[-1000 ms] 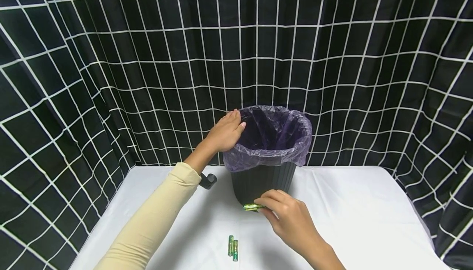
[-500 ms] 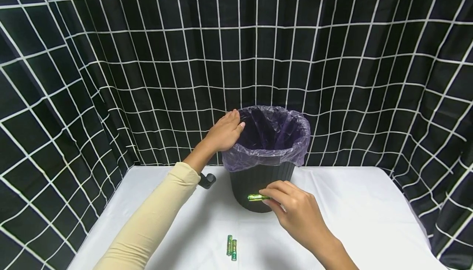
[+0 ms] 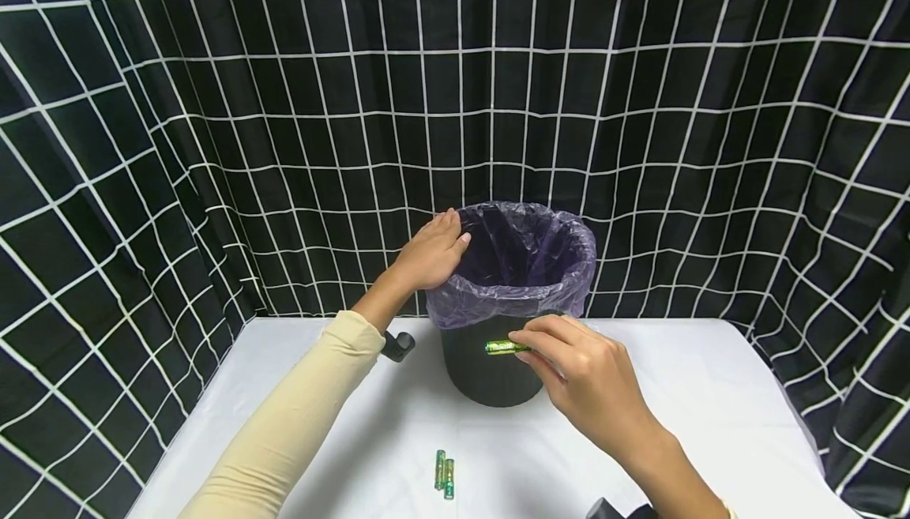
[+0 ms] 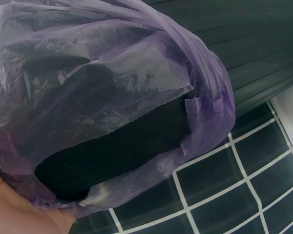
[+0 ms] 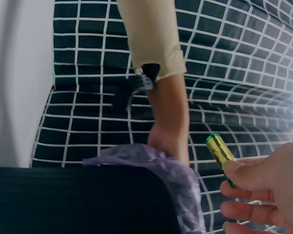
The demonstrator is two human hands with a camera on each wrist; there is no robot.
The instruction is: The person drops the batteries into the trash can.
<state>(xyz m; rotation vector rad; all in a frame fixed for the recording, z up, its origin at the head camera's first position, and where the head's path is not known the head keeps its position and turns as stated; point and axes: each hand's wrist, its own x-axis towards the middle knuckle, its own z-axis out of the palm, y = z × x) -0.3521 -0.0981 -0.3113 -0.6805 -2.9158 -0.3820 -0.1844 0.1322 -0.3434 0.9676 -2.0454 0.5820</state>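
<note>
Battery (image 3: 506,347) is off the table, pinched at one end by the right hand (image 3: 593,381), lying roughly level in front of the bin's black wall, just under the bag's folded edge; the right wrist view shows the battery (image 5: 219,152) sticking out past the fingertips (image 5: 237,174), green with a gold band, free end clear of everything.

Bin (image 3: 490,369) stands upright on the table (image 3: 711,416), purple bag (image 3: 519,266) lining it and folded over the rim; mouth is open, and the left wrist view shows only dark inside the bag (image 4: 112,97), contents not discernible.

Left hand (image 3: 430,254) rests flat on the near-left rim, fingers straight and laid on the plastic, holding nothing; reads as steadying the bin.

Step, as I judge it: transfer phase, battery picked and carried, below rim height and not over the mouth yet.

Next move calls for: lift above the rim, then forward over the opening, then release; the tip must clear the bag's loose edge so it doesn't snag or drag the liner; left hand sits at the far-left side of the rim, so the drop path looks free.

Two more batteries (image 3: 444,473) lie side by side on the table near the front edge, well apart from the bin; checked curtain (image 3: 213,108) behind.
</note>
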